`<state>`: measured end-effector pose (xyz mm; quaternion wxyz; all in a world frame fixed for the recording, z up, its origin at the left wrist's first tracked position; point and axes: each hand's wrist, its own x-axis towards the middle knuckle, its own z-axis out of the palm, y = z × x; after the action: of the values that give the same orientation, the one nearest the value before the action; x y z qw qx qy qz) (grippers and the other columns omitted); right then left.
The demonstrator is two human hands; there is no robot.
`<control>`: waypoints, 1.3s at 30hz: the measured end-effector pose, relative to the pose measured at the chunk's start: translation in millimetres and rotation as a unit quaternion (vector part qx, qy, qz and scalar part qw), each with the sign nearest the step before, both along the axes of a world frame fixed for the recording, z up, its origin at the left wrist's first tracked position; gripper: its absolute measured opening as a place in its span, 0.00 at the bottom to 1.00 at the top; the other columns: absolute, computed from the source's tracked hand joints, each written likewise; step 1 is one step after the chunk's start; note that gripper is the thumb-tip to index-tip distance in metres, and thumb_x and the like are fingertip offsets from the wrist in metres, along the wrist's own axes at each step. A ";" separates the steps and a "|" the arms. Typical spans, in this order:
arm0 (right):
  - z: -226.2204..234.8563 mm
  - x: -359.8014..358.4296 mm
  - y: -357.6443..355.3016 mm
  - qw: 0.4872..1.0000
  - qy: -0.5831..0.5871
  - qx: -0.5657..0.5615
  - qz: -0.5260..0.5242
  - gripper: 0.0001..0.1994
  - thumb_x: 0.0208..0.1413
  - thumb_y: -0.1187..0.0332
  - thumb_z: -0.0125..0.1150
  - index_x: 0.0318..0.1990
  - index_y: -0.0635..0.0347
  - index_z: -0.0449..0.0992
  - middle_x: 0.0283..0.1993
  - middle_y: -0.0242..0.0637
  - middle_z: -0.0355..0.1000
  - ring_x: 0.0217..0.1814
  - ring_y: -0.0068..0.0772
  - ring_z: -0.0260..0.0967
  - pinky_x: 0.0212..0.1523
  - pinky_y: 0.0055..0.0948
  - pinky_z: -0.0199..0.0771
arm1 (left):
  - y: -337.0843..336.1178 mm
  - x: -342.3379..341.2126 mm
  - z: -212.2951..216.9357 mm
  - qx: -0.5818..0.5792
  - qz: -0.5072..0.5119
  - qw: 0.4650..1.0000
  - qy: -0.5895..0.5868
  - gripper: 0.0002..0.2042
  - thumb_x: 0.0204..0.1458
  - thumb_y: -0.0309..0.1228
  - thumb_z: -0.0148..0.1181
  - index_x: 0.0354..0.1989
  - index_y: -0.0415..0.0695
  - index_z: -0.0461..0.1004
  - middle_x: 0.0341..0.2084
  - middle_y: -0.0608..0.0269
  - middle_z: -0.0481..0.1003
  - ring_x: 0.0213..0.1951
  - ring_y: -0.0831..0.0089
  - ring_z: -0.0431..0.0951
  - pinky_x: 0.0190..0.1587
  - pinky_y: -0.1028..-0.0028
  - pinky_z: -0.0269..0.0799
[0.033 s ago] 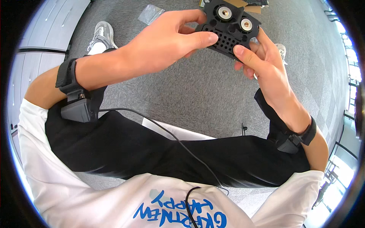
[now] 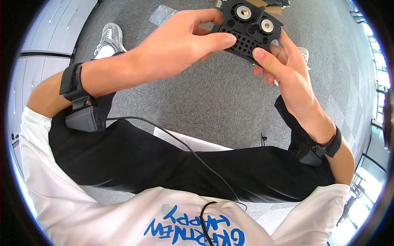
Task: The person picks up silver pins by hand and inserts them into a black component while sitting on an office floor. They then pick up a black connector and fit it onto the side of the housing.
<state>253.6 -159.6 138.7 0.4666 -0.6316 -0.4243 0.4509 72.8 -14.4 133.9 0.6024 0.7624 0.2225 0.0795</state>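
Both hands hold a black perforated plastic part at the top of the view, out in front of me above the floor. Two round silver discs with brass-coloured centres are set in its face, beside a grid of small holes. My left hand grips its left side, the thumb on the perforated face and the other fingers partly hidden at the edge. Around the lower right corner closes my right hand, thumb on the front and fingers behind. A tiny yellow spot shows at the lower edge near the right thumb.
Grey carpet lies below. Behind the part are a cardboard box and a clear plastic bag. Light cabinets stand at left. A black cable runs from the left arm's strapped-on device across my lap.
The black part has shifted very slightly up and to the right in my hands. A tiny yellow spot now shows at its lower edge.
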 end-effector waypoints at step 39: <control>0.9 4.8 4.8 0.997 -0.048 -0.047 0.036 0.13 0.53 0.63 0.70 0.39 0.62 0.79 0.32 0.31 0.76 0.31 0.20 0.74 0.30 0.21 0.74 | -6.6 -0.5 4.4 0.095 -0.038 0.994 -0.032 0.19 0.62 0.38 0.59 0.58 0.43 0.66 0.21 0.72 0.68 0.21 0.86 0.67 0.23 0.82 0.64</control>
<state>258.3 -154.8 139.6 0.3986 -0.6582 -0.4469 0.4562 72.3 -21.1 138.3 0.5363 0.8213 0.1657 0.1017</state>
